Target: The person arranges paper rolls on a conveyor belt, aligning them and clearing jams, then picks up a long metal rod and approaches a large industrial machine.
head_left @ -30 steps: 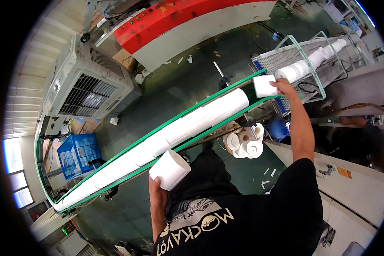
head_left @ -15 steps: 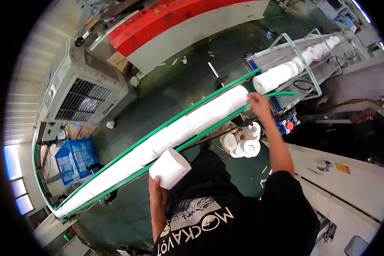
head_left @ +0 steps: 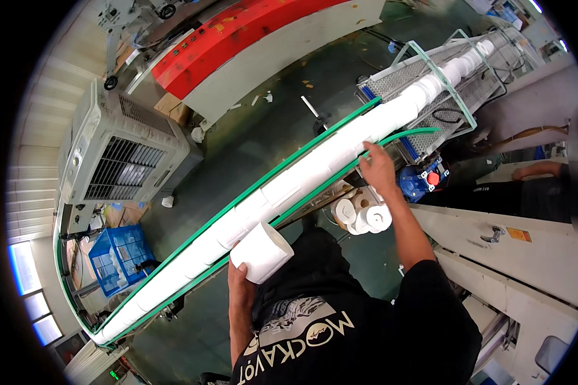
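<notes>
My left hand (head_left: 240, 285) is closed round a white paper roll (head_left: 262, 252), held tilted in front of my body beside the conveyor. A long row of white paper rolls (head_left: 282, 191) lies end to end between the conveyor's green guide rails (head_left: 223, 199). At the row's near side, toward its upper right part, my right hand (head_left: 379, 169) reaches over the near rail. Its fingers are partly bent and apart, with nothing held; whether the fingertips touch a roll I cannot tell.
More rolls (head_left: 461, 67) sit on a metal mesh conveyor (head_left: 431, 111) at the upper right. Several rolls (head_left: 378, 218) stand below the near rail. A grey air cooler (head_left: 125, 154) and blue crate (head_left: 117, 256) are left. At right, another person's arm (head_left: 538, 170) shows beside a machine cabinet (head_left: 514, 247).
The gap between the row on the green-railed conveyor and the rolls from the mesh conveyor has closed. My right hand has moved slightly down and left; my left hand still holds its paper roll.
</notes>
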`<state>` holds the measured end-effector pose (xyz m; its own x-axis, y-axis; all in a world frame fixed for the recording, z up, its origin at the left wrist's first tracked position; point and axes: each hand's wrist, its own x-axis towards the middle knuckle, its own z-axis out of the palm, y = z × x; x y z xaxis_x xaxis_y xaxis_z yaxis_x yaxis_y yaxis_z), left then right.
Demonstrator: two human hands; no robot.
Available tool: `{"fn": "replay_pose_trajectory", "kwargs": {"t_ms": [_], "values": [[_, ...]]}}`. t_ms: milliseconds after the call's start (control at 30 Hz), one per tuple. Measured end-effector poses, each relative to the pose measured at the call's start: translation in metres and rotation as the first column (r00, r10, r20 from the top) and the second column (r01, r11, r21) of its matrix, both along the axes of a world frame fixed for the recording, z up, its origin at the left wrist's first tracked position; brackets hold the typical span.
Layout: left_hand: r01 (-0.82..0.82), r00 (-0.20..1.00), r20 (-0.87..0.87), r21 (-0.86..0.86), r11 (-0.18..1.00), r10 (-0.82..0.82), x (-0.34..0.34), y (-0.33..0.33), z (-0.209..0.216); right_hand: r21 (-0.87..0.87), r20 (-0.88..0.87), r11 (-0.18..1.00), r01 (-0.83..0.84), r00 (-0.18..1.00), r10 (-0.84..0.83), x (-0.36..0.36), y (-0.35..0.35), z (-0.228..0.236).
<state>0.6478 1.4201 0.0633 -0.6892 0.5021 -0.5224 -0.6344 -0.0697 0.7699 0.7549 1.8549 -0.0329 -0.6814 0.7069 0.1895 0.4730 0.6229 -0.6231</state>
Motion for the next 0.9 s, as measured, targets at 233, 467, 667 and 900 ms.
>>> {"fn": "replay_pose_trajectory", "kwargs": {"t_ms": [233, 467, 667, 900], "values": [[-0.083, 0.997, 0.011, 0.017, 0.996, 0.082, 0.012, -0.015, -0.005, 0.101, 0.299, 0.988, -0.117, 0.951, 0.082, -0.021, 0.036, 0.008], [-0.138, 0.990, 0.037, 0.018, 0.990, 0.137, 0.017, -0.021, -0.007, 0.064, 0.504, 0.856, -0.513, 0.757, 0.416, -0.049, 0.025, 0.008], [-0.171, 0.984, 0.056, 0.039, 0.984, 0.169, 0.020, -0.023, -0.009, 0.076, 0.573, 0.664, -0.744, 0.578, 0.581, -0.081, 0.007, -0.009], [-0.182, 0.982, 0.060, 0.029, 0.983, 0.180, 0.021, -0.028, -0.020, 0.077, 0.644, 0.552, -0.830, 0.464, 0.608, -0.105, -0.013, -0.010]]}}
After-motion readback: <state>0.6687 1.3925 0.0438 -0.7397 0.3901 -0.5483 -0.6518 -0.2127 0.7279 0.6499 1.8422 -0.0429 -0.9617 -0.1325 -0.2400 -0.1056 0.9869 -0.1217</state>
